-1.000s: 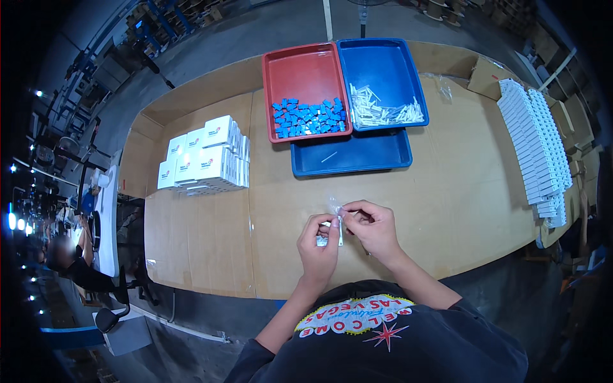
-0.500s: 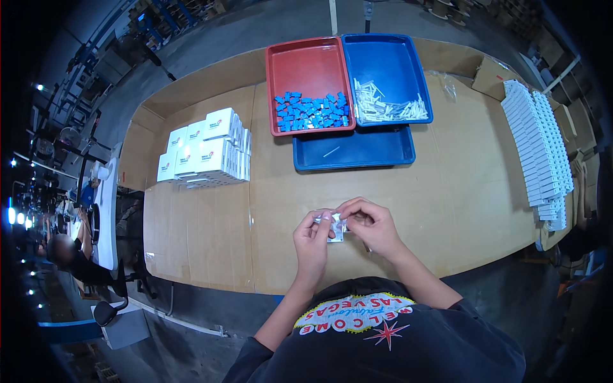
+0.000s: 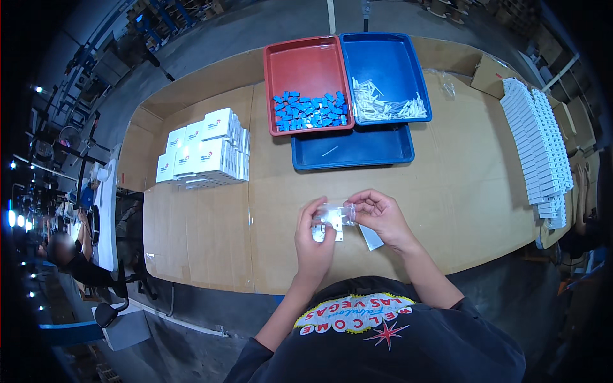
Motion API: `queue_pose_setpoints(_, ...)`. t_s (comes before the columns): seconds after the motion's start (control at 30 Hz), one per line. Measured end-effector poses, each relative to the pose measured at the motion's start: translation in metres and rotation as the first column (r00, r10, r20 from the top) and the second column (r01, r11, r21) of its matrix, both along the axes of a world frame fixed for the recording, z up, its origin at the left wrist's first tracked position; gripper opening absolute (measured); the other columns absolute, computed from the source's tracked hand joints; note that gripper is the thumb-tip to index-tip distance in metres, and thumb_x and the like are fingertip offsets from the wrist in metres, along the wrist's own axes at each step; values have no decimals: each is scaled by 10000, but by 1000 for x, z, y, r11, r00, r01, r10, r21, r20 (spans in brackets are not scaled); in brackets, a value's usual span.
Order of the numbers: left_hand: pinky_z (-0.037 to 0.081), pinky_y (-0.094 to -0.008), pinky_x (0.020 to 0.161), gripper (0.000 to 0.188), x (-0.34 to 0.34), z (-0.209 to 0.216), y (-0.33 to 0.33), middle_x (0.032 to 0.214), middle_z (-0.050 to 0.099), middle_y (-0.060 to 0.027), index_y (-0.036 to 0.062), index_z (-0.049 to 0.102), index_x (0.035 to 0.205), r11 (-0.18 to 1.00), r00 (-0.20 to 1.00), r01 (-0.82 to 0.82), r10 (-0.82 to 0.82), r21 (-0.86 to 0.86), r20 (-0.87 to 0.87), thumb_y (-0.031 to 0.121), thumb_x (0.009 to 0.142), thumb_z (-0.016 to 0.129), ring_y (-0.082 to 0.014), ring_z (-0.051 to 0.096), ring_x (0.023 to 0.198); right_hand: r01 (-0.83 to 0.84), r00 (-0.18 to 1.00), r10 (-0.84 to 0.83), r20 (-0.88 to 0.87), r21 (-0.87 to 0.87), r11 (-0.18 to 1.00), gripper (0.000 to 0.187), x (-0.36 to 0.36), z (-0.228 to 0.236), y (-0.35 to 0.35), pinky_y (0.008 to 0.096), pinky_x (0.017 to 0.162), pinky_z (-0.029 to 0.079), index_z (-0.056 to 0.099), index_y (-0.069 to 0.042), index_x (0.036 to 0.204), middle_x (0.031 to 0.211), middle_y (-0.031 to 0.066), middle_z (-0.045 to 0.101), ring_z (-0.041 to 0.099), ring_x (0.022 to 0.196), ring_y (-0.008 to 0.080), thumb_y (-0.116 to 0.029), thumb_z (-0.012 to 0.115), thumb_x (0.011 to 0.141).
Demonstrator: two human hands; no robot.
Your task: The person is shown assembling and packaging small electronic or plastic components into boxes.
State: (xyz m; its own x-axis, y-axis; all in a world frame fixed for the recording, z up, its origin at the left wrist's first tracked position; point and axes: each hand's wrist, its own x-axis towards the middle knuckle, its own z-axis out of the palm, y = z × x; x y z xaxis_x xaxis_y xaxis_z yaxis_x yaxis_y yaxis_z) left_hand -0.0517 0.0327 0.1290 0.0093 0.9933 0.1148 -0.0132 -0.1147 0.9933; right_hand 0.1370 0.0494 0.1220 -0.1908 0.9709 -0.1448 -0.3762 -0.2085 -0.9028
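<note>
In front of me, above the near part of the cardboard-covered table, I hold a small clear plastic bag (image 3: pixel 347 213) stretched between both hands. My left hand (image 3: pixel 311 247) is closed on a flat white square piece (image 3: pixel 338 235) and on the bag's left side. With its thumb and fingers, my right hand (image 3: pixel 389 223) pinches the bag's right end. Below that hand shows a pale flat slip (image 3: pixel 371 238); whether it lies on the table or is held, I cannot tell. What the bag contains is too small to make out.
Beyond my hands stand a red tray (image 3: pixel 306 64) of blue parts, a blue tray (image 3: pixel 383 57) of white sticks, and a lower blue tray (image 3: pixel 370 153) with one stick. White boxes (image 3: pixel 214 156) are stacked left; white pieces (image 3: pixel 536 153) stand in rows right. A person (image 3: pixel 80 255) is far left.
My hands have drawn apart, and the clear bag now shows spread between them. My right hand has moved right, and the pale slip beneath it has come into view.
</note>
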Motion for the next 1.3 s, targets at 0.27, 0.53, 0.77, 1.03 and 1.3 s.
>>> queue_pose_setpoints(0.27, 323, -520, 1133, 550, -2, 19, 5, 1267, 652, -51, 114, 650, 1329, 897, 634, 280, 95, 343, -767, 246, 829, 835, -239, 610, 1197, -40, 990, 48, 134, -66, 997, 112, -3, 1, -2, 264, 841, 585, 709, 52, 1065, 1037, 83, 728, 704, 934, 122, 35, 705, 954)
queue_pose_setpoints(0.53, 343, -500, 1119, 400, -6, 7, 6, 1084, 704, -30, 107, 724, 1155, 928, 716, 226, 47, 295, -697, 300, 828, 849, -218, 658, 1063, -70, 917, 47, 397, 43, 997, 171, 1, 8, -6, 270, 785, 580, 662, 16, 1140, 1062, 107, 723, 729, 911, 165, -41, 694, 983)
queue_pose_setpoints(0.77, 488, -390, 933, 373, -4, -3, 3, 996, 712, -60, 68, 730, 1146, 958, 845, 235, -117, 165, -522, 267, 854, 845, -213, 683, 950, -269, 770, -38, 637, 378, 886, 198, 10, 24, -10, 389, 1058, 480, 721, -23, 1073, 1389, 132, 597, 588, 1281, 317, -203, 655, 1024)
queue_pose_setpoints(1.03, 451, -243, 716, 397, -7, -24, -12, 987, 682, -27, 14, 651, 1305, 711, 788, 602, -455, -363, 415, 325, 1137, 470, -84, 526, 745, -463, 796, 278, 537, 245, 852, 364, 17, 22, -7, 391, 1071, 474, 791, -38, 994, 1469, 149, 561, 583, 1299, 297, -287, 544, 1092)
queue_pose_setpoints(1.3, 416, -223, 677, 422, -10, -27, -18, 1041, 670, -55, 11, 622, 1361, 687, 772, 607, -390, -400, 502, 305, 1150, 404, -71, 450, 700, -217, 669, -101, 736, 324, 921, 168, 88, 30, 75, 370, 920, 536, 738, -3, 1049, 1208, 135, 716, 690, 1032, 235, -139, 651, 1002)
